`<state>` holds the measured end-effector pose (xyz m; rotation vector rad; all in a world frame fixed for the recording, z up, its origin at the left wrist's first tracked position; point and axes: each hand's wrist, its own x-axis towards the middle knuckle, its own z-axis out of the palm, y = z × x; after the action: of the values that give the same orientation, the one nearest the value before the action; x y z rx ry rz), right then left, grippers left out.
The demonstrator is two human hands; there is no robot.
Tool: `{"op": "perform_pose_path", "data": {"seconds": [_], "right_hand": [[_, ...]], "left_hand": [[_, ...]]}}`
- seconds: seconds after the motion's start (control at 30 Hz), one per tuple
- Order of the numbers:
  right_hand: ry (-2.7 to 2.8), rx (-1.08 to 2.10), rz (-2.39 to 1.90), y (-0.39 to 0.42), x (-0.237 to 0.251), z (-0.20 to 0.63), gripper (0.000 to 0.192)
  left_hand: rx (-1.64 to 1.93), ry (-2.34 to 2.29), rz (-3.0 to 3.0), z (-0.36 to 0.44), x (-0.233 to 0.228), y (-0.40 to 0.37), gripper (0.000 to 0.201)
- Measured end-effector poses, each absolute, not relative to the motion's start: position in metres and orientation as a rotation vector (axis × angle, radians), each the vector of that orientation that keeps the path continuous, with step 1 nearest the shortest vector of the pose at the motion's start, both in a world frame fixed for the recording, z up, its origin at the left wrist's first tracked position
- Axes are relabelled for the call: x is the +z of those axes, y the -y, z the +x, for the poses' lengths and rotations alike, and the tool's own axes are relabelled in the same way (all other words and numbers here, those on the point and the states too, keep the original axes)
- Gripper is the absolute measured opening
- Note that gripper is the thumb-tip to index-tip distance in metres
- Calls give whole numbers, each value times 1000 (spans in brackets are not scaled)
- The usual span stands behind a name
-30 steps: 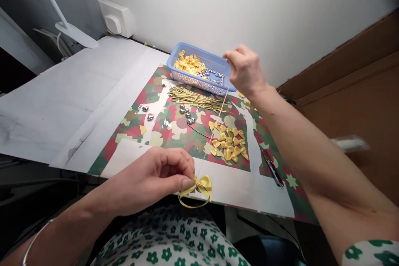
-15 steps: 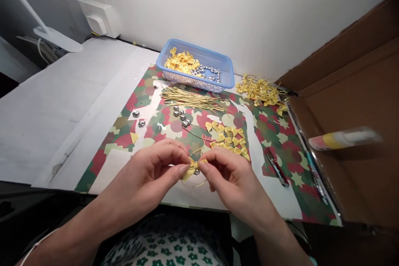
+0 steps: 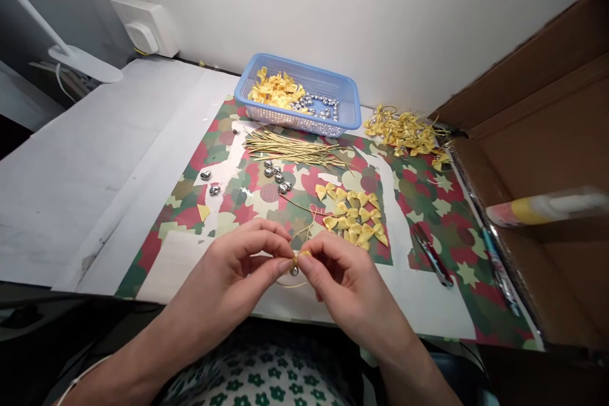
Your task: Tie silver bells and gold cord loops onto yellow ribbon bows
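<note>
Between my two hands, over the near edge of the table, is a small yellow ribbon bow, mostly covered by my fingertips. My left hand pinches its left side with thumb and forefinger. From the right, my right hand pinches the other side. A silver bead hangs just below the bow. Thin yellow cord loops up behind my fingers and curves below them. Several finished-looking yellow bows lie in rows just beyond my right hand.
A blue basket holds yellow bows and silver beads. In front lie yellow cords and heart-shaped silver beads. Corded bows are heaped at back right. Scissors and a cardboard box stand to the right.
My fingers have closed in over the bow, so less of its yellow ribbon shows. The hands are slightly closer together, and the view has shifted a little.
</note>
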<state>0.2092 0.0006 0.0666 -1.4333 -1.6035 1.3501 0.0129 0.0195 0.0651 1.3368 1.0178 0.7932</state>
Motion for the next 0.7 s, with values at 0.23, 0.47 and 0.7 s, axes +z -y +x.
{"op": "perform_pose_path", "data": {"seconds": [0.23, 0.47, 0.7], "right_hand": [[1557, 1499, -1290, -20, 64, 228, 26], [1807, 1732, -1167, -23, 56, 229, 19], [2035, 929, -1100, -26, 74, 226, 17]], "left_hand": [[676, -961, 1253, 5, 61, -22, 15], [638, -908, 1209, -6, 63, -24, 8], [582, -948, 1095, -4, 60, -25, 12]]}}
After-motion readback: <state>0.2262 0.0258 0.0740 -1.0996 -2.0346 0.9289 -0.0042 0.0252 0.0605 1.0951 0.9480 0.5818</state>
